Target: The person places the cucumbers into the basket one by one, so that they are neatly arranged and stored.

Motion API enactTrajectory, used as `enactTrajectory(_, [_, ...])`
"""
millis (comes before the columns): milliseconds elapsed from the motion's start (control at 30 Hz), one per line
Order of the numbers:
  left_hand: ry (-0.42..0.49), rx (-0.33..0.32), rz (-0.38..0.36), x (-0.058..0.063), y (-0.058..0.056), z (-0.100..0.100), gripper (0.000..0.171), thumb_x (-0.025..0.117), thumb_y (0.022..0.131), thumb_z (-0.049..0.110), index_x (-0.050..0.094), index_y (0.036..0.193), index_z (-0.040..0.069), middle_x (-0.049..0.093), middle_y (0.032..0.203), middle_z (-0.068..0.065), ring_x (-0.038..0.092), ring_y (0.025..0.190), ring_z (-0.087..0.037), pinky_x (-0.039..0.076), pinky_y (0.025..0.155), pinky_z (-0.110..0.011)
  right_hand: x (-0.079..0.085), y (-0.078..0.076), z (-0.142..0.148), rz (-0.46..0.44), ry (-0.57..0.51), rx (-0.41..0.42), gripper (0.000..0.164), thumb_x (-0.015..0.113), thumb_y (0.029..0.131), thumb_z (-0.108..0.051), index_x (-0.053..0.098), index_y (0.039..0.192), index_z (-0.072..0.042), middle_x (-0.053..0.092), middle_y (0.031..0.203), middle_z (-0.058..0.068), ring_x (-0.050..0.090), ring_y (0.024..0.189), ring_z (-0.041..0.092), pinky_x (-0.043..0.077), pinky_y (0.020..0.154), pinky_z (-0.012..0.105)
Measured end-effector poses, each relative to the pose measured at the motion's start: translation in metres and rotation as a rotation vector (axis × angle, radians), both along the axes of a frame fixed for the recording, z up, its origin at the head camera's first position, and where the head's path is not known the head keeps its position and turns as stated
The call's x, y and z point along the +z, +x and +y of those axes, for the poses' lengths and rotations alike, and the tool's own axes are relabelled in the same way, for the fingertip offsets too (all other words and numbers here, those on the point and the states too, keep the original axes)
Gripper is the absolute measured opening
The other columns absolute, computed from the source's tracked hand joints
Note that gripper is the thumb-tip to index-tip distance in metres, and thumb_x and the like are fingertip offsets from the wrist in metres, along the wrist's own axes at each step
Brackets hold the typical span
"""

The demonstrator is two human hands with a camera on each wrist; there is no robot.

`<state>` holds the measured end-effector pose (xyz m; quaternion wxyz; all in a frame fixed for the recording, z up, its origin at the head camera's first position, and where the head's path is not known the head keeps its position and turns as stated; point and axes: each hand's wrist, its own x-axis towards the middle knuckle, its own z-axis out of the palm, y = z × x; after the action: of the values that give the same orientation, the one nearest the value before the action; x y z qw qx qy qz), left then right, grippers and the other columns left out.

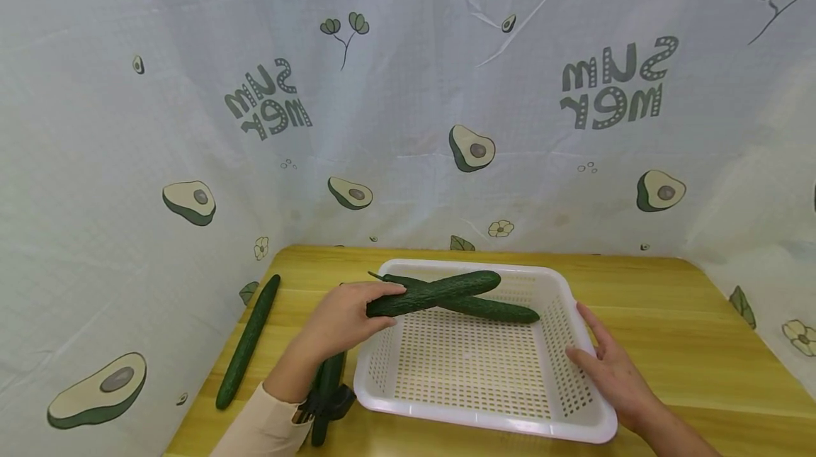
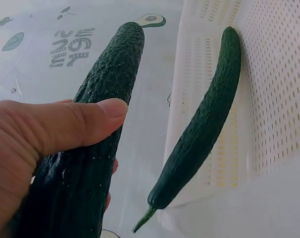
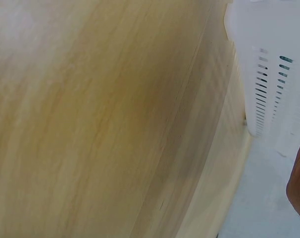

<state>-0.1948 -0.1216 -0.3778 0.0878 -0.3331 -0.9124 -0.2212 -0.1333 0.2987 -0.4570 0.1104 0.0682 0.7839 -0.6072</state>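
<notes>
Left grip [image 1: 344, 319] clasping cucumber [image 1: 433, 292] by its near end (over basket [image 1: 576, 429]), right grip [image 1: 612, 368] flat against basket's side

Basket [image 1: 576, 343] white perforated plastic, glossy; cucumber [image 1: 433, 292] bumpy-skinned; table [image 1: 688, 329] smooth wood.

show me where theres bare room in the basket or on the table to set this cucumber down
The basket floor is bare in front of the cucumber lying inside. The table is bare right of the right hand. The left side is crowded: left hand with the held cucumber, plus two more cucumbers.
</notes>
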Motion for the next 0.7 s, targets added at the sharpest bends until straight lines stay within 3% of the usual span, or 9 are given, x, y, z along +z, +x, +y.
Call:
enactTrajectory(233, [-0.097,-0.075,0.023,0.007,-0.009,0.019,0.047,0.084,0.086,0.026,0.070,0.131,0.022,0.074,0.124,0.003,0.069,0.108,-0.020,0.057,0.098,-0.042,0.000,0.000,0.000,0.004,-0.012,0.001,0.086,0.049,0.107,-0.014,-0.012,0.164,-0.030,0.035,0.151,0.044,0.075,0.099,0.033,0.063,0.076,0.050])
enactTrajectory(467, [-0.209,-0.132,0.010,0.015,-0.020,0.041,0.043,0.082,0.089,0.029,0.071,0.131,0.027,0.074,0.125,0.009,0.060,0.102,-0.015,0.053,0.073,-0.025,0.000,0.000,0.000,0.008,-0.013,-0.001,0.086,0.049,0.107,-0.014,-0.012,0.164,-0.031,0.038,0.150,0.044,0.075,0.098,0.030,0.063,0.076,0.050])
enactTrajectory(700, [-0.290,-0.175,0.008,0.011,-0.033,0.066,0.042,0.081,0.090,0.027,0.071,0.131,0.028,0.074,0.125,0.010,0.060,0.099,-0.015,0.054,0.082,-0.026,0.001,0.000,0.000,-0.004,-0.013,-0.003,0.086,0.049,0.107,-0.014,-0.012,0.164,-0.032,0.038,0.150,0.043,0.075,0.101,0.033,0.063,0.077,0.050])
